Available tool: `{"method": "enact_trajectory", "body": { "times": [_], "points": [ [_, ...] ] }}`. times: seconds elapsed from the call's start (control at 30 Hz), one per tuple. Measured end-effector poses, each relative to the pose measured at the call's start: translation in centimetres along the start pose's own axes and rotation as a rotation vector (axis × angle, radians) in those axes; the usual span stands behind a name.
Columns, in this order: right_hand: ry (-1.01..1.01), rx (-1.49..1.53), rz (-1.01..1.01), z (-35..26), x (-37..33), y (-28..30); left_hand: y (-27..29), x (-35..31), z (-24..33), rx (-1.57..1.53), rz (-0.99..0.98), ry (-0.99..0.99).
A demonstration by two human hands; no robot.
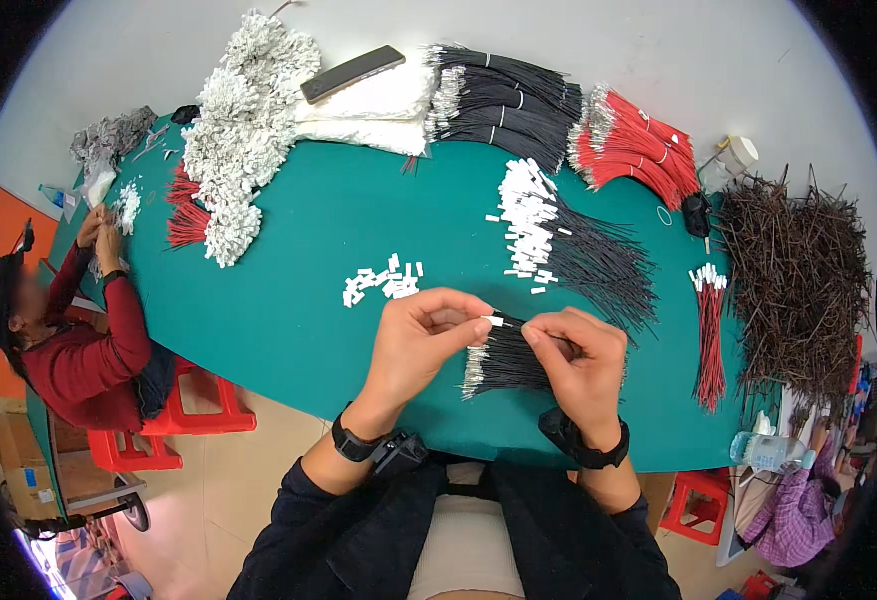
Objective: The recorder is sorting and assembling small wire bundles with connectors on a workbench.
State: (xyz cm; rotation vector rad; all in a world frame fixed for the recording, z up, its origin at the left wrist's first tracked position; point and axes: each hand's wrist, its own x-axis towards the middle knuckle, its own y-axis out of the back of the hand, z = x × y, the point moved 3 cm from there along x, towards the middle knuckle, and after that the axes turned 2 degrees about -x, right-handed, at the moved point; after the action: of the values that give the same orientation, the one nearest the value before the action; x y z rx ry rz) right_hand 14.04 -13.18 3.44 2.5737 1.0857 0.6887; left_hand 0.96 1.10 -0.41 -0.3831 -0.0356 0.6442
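Note:
My left hand (423, 345) pinches a small white plastic sleeve (494, 321) between thumb and forefinger. Facing it, my right hand (580, 358) is closed on a thin black wire, whose end meets the sleeve; how far it sits inside I cannot tell. Beneath both hands lies a bunch of black wires (513, 362) with bare silvery ends toward the left. Loose white sleeves (383, 281) are scattered on the green table left of my hands. Beyond my right hand, a pile of black wires (603, 262) fans out, with white sleeves on their ends.
Tied black wire bundles (508, 105) and red wire bundles (638, 150) line the back. Heaped white pieces (248, 130) stand at back left. On the right are red wires (710, 340), a brown wire tangle (798, 290) and a bottle (766, 452). A co-worker (83, 340) sits at left.

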Motion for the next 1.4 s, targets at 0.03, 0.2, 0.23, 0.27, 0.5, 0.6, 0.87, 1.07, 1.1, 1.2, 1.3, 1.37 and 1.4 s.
{"method": "enact_trajectory", "body": {
  "times": [0.03,0.2,0.23,0.27,0.5,0.6,0.87,1.07,1.1,1.2,1.3,1.37,1.4],
  "points": [
    [-0.009,0.022,-0.003,0.0,0.0,0.0,0.1,0.0,0.0,0.0,-0.001,0.0],
    [0.015,-0.007,-0.03,-0.4,0.1,0.0,0.5,-0.1,-0.1,0.084,-0.026,-0.012],
    [0.012,-0.012,-0.046,-0.5,0.1,0.0,0.4,-0.1,-0.2,0.084,-0.025,-0.012],
    [0.013,-0.012,-0.046,-0.5,0.2,0.1,0.4,-0.2,-0.3,0.1,-0.025,-0.023],
    [0.018,0.0,-0.049,-0.6,0.1,-0.1,0.1,-0.4,-0.5,0.056,-0.01,-0.006],
    [0.041,-0.01,-0.04,0.1,0.3,-0.1,0.1,-0.4,-0.7,0.017,-0.025,0.009],
    [0.046,0.004,-0.061,-0.1,0.2,0.0,0.0,-0.4,-0.9,0.051,-0.016,0.016],
    [0.002,0.027,-0.079,0.3,-0.2,-0.3,-0.1,-0.4,-1.0,0.042,0.0,0.005],
    [-0.003,0.041,-0.06,0.3,-0.2,-0.2,-0.2,-0.5,-1.0,0.071,0.006,-0.003],
    [-0.003,0.053,-0.032,0.5,-0.3,-0.2,-0.4,-0.6,-1.3,0.033,-0.049,-0.014],
    [-0.004,0.058,-0.039,0.4,-0.5,-0.3,-0.3,-0.6,-1.1,0.077,-0.019,-0.008],
    [-0.011,0.066,-0.056,0.4,-0.6,-0.3,-0.4,-0.5,-0.8,0.082,-0.016,-0.01],
    [-0.007,0.057,-0.06,0.5,-0.6,-0.3,-0.4,-0.5,-0.7,0.089,-0.008,-0.014]
  ]
}}
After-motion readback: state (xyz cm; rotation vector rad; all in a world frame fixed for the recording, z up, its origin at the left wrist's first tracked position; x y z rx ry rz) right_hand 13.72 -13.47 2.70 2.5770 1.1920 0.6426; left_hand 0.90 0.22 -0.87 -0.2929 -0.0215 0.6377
